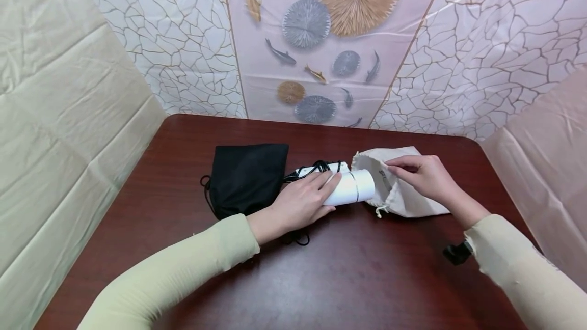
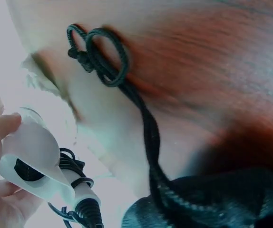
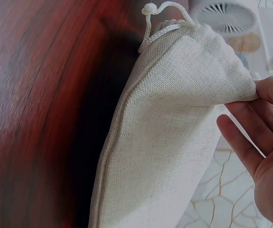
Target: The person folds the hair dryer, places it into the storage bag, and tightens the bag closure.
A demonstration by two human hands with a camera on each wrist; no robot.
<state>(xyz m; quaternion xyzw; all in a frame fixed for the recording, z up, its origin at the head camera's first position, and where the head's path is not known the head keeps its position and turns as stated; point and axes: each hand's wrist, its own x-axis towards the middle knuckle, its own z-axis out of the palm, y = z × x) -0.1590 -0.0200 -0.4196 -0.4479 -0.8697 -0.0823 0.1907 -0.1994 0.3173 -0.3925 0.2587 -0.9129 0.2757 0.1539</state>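
Note:
My left hand (image 1: 300,200) grips a white hair dryer (image 1: 350,187) near the middle of the table. Its handle looks folded, with a black cord (image 2: 74,166) wound around it in the left wrist view. One round end of the dryer points into the mouth of a cream cloth drawstring bag (image 1: 419,202), which lies on its side. Between thumb and fingers, my right hand (image 1: 426,176) pinches the upper rim of the bag and holds the mouth apart. The right wrist view shows the bag's woven side (image 3: 160,128) and its knotted white drawstring (image 3: 162,35).
Left of the dryer lies a black drawstring bag (image 1: 247,180), its cords (image 2: 148,137) trailing on the dark red-brown table (image 1: 321,274). Patterned cloth (image 1: 192,39) hangs behind the table's back edge, and pale fabric covers both sides.

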